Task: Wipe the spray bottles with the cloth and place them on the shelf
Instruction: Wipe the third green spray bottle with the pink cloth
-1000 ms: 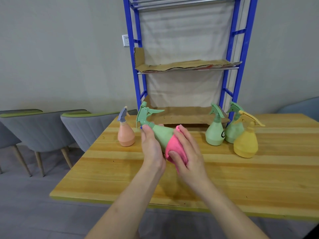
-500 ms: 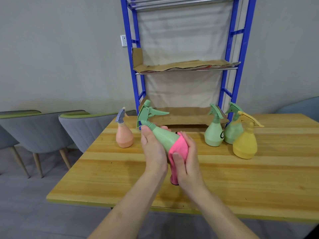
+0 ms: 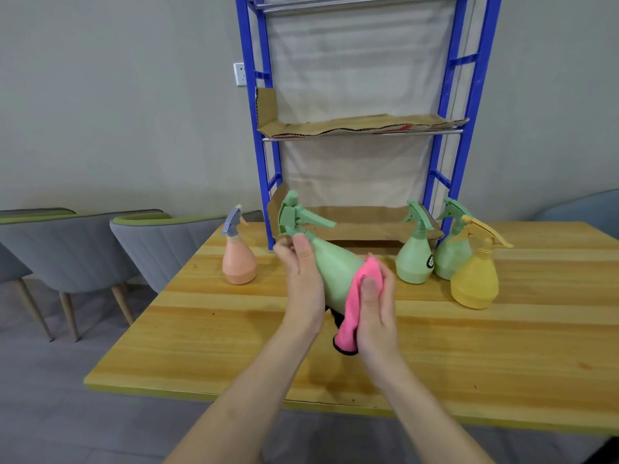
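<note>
Open bench (image 3: 234, 346) lies between our hands and its near edge. Our left hand (image 3: 303, 289) grips the tilted green spray bottle (image 3: 335, 272) below its neck, off the bench; our right hand (image 3: 376, 316) clasps the pink cloth (image 3: 355, 306) round its base. A peach bottle (image 3: 238, 262) and a yellow bottle (image 3: 475, 279) stand near the shelf (image 3: 351, 125).

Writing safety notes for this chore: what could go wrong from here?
The tilted green plastic spray bottle is held near its neck by the left hand; rubbing with the pink cloth in the right hand might twist it loose. Shelving it might knock the yellow spray bottle standing by the blue metal shelf.
</note>
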Tool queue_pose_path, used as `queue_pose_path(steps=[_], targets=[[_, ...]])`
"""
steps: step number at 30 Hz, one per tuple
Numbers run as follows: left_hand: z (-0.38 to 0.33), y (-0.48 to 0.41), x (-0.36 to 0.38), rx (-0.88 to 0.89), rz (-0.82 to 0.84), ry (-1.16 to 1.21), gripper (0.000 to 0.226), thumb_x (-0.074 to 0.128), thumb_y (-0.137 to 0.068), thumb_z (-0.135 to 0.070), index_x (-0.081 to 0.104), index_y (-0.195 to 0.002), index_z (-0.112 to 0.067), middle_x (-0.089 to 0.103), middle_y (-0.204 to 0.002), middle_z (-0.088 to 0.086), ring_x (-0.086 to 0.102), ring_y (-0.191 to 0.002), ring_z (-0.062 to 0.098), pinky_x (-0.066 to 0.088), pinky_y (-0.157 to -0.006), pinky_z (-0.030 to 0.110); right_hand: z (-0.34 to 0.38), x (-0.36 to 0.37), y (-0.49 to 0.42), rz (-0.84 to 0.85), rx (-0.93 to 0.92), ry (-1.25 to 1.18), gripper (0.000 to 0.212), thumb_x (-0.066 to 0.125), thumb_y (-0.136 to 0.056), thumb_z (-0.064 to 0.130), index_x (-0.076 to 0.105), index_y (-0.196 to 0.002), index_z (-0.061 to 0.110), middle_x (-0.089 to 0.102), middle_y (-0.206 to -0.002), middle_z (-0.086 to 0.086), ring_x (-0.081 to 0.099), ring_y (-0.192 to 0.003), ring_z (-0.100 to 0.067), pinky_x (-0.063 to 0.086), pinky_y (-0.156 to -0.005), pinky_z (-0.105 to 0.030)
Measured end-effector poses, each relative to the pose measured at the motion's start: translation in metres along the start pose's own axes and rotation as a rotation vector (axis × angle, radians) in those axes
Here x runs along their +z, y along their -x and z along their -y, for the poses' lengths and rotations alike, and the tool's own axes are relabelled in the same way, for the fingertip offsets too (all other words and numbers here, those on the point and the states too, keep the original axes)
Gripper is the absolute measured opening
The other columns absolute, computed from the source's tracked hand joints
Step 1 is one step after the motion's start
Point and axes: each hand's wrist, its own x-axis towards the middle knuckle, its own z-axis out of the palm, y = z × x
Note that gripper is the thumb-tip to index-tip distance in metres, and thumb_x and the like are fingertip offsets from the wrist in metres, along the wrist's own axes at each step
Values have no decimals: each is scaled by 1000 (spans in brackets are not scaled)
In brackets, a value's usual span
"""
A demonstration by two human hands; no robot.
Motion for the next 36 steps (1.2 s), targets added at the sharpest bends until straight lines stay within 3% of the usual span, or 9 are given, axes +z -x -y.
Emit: queue_pose_path(steps=[3,6,10,13,16,20,25,32,36], targets=[[1,3,0,-81,-4,14,41,34,-108,-58,48,-125,-23,60,-121,-3,58,-115,14,47,-98,29,-13,-12,-12,-12,-395,326,64,41,-107,57,38,-153,14,41,-158,-4,39,-149,-14,33,-120,-24],[-5,9,3,-185,-4,183,67,50,-95,-69,46,-146,-25,61,-141,-3,59,-132,13,46,-113,40,-22,-12,-18,16,-614,516,64,42,-109,49,38,-152,1,37,-159,-17,36,-151,-27,31,-125,-39],[-8,10,6,-166,-54,175,35,51,-104,-56,54,-125,-28,65,-129,-8,64,-117,5,52,-104,30,-6,2,-4,16,-209,172,60,39,-105,62,39,-154,27,47,-153,2,48,-141,-12,43,-116,-36],[-4,9,1,-185,-78,218,77,61,-84,-71,45,-150,-35,52,-156,-3,54,-140,15,44,-118,43,6,0,-5,89,75,-101,46,42,-98,62,49,-140,45,66,-130,20,63,-121,5,50,-99,-20],[-3,7,-2,-146,-36,211,80,58,-84,-70,42,-154,-35,54,-155,-1,56,-138,19,45,-117,47,9,-3,-6,92,120,-142,45,41,-95,59,51,-135,43,71,-119,22,66,-110,9,54,-94,-18],[1,6,6,-98,-2,82,54,38,-105,-61,39,-149,-28,56,-146,-2,58,-128,9,47,-109,31,2,-6,-5,62,-129,119,51,40,-106,59,36,-151,35,46,-150,18,46,-136,8,43,-111,-19],[5,3,4,-344,11,301,59,52,-100,-62,60,-137,-16,72,-129,11,71,-119,26,54,-107,49,-16,-24,-24,78,-613,560,63,45,-109,47,39,-155,5,34,-165,-11,33,-155,-24,29,-126,-39],[12,7,8,-188,83,283,27,50,-110,-32,53,-135,-22,73,-120,8,71,-117,31,58,-101,48,-9,-12,-14,53,93,-65,60,51,-99,65,36,-155,50,46,-158,17,50,-143,-6,42,-121,-45],[14,7,3,-155,139,340,28,47,-111,-28,49,-139,-28,74,-117,3,74,-108,22,61,-88,35,0,-12,-21,57,278,-300,57,53,-101,54,46,-154,34,65,-145,2,66,-128,-14,50,-112,-41]])
